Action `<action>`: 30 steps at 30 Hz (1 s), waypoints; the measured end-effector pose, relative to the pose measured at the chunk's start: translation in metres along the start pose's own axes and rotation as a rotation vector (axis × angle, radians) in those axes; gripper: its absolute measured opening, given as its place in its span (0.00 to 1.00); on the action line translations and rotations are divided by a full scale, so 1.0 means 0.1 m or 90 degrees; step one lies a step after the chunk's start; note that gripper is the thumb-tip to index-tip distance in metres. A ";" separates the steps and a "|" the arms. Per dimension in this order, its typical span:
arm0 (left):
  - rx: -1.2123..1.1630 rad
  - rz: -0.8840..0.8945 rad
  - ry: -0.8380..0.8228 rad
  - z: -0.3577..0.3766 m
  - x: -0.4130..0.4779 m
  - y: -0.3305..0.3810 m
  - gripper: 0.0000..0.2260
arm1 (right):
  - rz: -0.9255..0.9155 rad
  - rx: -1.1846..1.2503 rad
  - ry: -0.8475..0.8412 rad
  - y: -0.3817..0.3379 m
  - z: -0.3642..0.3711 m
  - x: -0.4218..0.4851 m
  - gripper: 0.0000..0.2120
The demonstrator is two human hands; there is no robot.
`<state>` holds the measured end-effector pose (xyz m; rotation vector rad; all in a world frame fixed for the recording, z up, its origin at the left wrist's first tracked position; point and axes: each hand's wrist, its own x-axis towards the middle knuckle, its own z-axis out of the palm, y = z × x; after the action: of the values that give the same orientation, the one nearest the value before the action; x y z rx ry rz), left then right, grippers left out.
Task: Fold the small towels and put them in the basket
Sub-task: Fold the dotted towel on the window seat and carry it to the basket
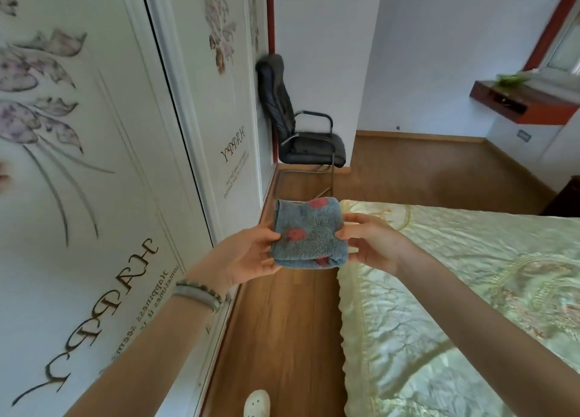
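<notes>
Holding a folded blue towel (309,233) w/ pink dots up in the air, both hands pinch it: left hand (251,256) on its left edge, right hand (370,244) on its right. It's above the wood floor (282,338), beside the bed (455,306).

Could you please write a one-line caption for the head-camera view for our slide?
Standing by the bed, the left hand and right hand pinch a folded blue towel above the floor.
</notes>
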<state>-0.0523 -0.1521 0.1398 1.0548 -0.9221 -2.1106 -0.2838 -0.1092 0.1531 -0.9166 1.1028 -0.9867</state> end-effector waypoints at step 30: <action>0.096 -0.045 -0.135 0.05 5.67 3.05 0.20 | -0.052 0.020 0.099 -2.06 -2.78 4.92 0.16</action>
<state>-0.2819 -0.7539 0.1426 0.9610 -1.1772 -2.2737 -0.5124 -0.6655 0.1531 -0.8767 1.1835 -1.1545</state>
